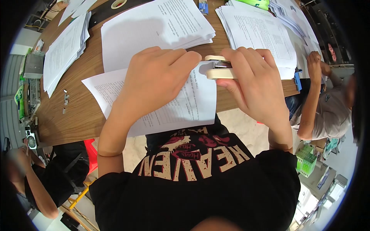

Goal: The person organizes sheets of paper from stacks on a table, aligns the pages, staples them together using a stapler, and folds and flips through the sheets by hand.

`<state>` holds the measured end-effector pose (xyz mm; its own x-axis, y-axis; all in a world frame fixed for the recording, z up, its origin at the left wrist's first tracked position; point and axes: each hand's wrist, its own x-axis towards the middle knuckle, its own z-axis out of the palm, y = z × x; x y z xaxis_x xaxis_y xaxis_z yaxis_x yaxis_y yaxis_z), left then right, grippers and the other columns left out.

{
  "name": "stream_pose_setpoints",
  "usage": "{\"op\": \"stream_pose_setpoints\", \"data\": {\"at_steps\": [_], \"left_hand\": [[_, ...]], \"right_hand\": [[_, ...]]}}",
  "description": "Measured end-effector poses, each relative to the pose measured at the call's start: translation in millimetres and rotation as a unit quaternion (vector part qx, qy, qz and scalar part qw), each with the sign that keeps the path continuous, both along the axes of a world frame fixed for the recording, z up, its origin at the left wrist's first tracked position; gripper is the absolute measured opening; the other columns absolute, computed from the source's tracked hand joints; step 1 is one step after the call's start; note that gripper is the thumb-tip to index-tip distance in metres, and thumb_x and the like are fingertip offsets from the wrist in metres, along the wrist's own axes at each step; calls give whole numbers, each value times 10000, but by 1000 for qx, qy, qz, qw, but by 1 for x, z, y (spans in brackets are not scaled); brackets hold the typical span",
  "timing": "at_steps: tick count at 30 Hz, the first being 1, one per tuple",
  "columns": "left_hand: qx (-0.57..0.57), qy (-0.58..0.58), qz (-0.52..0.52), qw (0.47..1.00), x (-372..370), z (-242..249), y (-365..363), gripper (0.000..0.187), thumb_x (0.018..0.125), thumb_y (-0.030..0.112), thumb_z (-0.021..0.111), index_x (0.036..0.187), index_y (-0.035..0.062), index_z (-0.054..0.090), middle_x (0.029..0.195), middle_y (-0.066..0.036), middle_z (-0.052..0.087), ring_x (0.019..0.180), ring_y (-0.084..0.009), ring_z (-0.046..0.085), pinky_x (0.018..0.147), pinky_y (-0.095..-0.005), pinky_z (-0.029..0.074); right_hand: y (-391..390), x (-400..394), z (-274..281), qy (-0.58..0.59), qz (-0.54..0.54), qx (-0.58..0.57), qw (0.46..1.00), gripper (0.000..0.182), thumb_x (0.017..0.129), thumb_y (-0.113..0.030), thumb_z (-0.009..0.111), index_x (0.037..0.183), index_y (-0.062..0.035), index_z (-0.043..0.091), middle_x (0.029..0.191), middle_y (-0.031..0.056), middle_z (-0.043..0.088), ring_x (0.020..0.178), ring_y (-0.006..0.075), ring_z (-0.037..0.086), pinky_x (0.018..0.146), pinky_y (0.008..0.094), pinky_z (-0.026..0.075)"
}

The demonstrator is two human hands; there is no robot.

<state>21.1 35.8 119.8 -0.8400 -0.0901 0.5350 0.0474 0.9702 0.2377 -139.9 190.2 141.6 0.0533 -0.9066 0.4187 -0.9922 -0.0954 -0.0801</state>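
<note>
My left hand point(160, 77) grips a printed sheet point(181, 111) near its upper edge, fingers curled and thumb hidden beneath the hand. The paper hangs over the near edge of the table, in front of my body. In my right hand point(256, 79) is a cream-coloured stapler point(221, 73), its jaws pointing left toward the sheet's upper right corner. The corner lies right at the stapler's mouth. Behind both hands rests a thick stack of printed pages point(154, 29), partly covered by my left hand.
More paper stacks lie left point(65, 54) and right point(258, 34) on the wooden table point(73, 115). Loose staple strips point(66, 101) sit at left, a tape roll point(118, 4) and small blue box point(203, 7) at the back. One person point(323, 104) sits right, another point(38, 177) left.
</note>
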Motion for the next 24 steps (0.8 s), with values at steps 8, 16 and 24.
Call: {"op": "stream_pose_setpoints", "data": {"at_steps": [8,16,24], "left_hand": [[-12,-17,8,1000,0,-1,1,201,764,31,625,960,74,627,776,-68,639,562,-232,519,536,-328,415],[-20,-39,28,999,-4,-12,-3,193,773,39,617,961,84,613,791,-65,643,582,-239,534,552,-332,424],[42,-42,53,997,1,-20,-14,94,851,93,581,933,61,615,803,-96,652,617,-279,569,579,-365,444]], "right_hand": [[-1,-2,-1,18,-4,-5,1000,363,819,-341,627,1030,-53,561,852,48,597,754,228,561,770,360,355],[-4,-11,-25,14,-25,-32,999,320,807,-344,652,998,-102,568,882,13,618,744,179,578,746,354,342],[22,-34,-87,-14,-130,124,984,470,764,-332,699,1124,-67,554,992,54,568,958,223,542,771,377,388]]}}
